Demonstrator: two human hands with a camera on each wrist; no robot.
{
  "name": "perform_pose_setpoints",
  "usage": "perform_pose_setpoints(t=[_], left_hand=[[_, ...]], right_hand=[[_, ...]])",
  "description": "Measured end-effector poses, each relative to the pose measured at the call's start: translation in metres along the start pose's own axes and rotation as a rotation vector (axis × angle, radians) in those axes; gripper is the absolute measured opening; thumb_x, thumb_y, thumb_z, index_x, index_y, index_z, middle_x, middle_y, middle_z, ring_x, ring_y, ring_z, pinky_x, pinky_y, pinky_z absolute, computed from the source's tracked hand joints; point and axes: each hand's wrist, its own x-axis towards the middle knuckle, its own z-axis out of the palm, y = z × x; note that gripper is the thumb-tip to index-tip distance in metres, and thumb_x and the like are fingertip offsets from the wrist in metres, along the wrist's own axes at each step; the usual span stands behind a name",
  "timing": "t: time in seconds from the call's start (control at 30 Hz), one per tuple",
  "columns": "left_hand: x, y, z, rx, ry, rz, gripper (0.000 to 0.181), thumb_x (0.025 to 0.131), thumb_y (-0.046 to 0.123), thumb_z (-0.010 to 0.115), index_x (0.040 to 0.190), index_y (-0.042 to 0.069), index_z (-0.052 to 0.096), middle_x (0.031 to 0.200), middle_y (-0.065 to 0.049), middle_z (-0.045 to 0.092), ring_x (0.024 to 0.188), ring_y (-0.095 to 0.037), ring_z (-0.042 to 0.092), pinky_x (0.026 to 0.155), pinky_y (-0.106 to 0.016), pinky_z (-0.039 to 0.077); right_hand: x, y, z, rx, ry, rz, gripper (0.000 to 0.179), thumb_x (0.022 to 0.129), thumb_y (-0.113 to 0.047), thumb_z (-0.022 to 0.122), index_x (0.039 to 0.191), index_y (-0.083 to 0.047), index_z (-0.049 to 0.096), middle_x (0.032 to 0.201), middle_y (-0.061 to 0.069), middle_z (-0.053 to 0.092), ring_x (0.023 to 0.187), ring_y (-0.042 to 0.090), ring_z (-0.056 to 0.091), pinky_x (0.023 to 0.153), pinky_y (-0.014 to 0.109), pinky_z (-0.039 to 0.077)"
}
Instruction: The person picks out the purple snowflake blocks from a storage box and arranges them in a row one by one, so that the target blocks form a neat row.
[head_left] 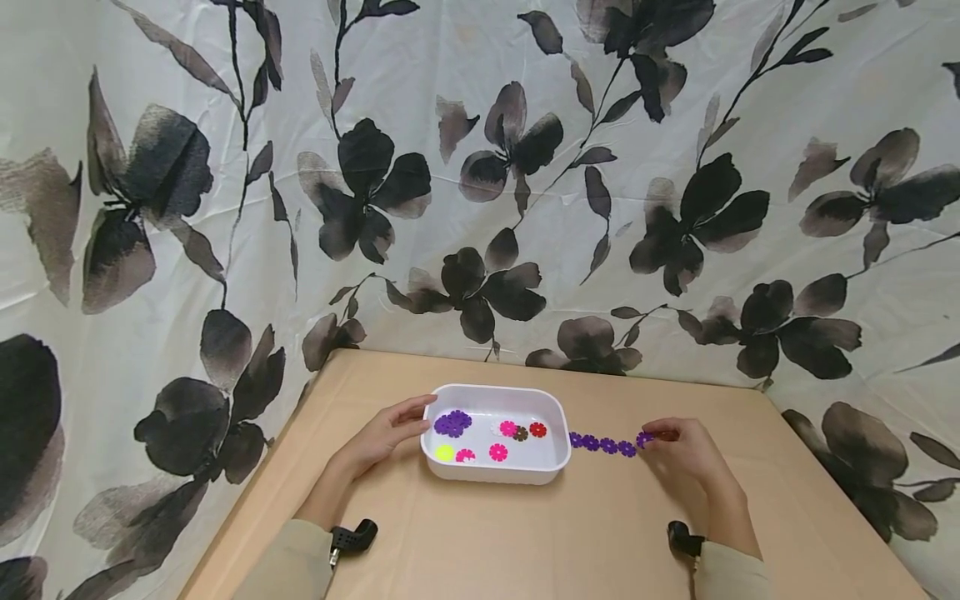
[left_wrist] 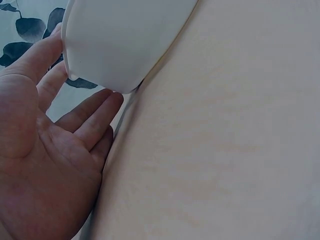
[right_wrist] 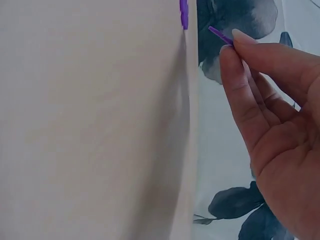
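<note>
a floral cloth [head_left: 517, 175] is hanging behind a tan tabletop [head_left: 510, 537], meeting its rear edge. a white tray [head_left: 495, 474] is sitting near that edge, left of its middle, with tabletop stretching out in front as room for moving. the left hand [head_left: 378, 435] is touching the tray's left end, fingers spread and fairly straight. the right hand [head_left: 687, 450] is pinching a purple piece [right_wrist: 218, 34], with tabletop showing between it and the right edge. a purple row [head_left: 608, 446] is running from just beside the tray's right wall, leaving a gap before the pinched piece. inside the tray, a purple cluster [head_left: 453, 423] is lying toward the rear left corner, a yellow piece [head_left: 445, 452] toward the front left.
</note>
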Motion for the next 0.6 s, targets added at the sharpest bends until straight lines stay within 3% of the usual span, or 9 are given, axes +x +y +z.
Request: perform_pose_setpoints(t=[0.3, 0.6], left_hand=[[-0.002, 0.000, 0.001, 0.000, 0.000, 0.009, 0.059, 0.101, 0.031, 0.070, 0.156, 0.021, 0.049, 0.159, -0.013, 0.049, 0.147, -0.033, 0.045, 0.123, -0.054, 0.034], [-0.001, 0.000, 0.001, 0.001, 0.005, 0.004, 0.060, 0.101, 0.032, 0.070, 0.156, 0.020, 0.049, 0.158, -0.013, 0.049, 0.147, -0.033, 0.045, 0.124, -0.054, 0.033]], right_hand=[[-0.002, 0.014, 0.002, 0.017, -0.054, 0.041, 0.025, 0.092, -0.001, 0.075, 0.116, 0.004, 0.074, 0.106, 0.015, 0.075, 0.093, 0.022, 0.063, 0.075, 0.022, 0.054], [0.000, 0.011, 0.004, -0.002, -0.062, 0.068, 0.024, 0.091, 0.002, 0.075, 0.115, 0.005, 0.074, 0.102, 0.016, 0.072, 0.087, 0.023, 0.059, 0.064, 0.025, 0.052]])
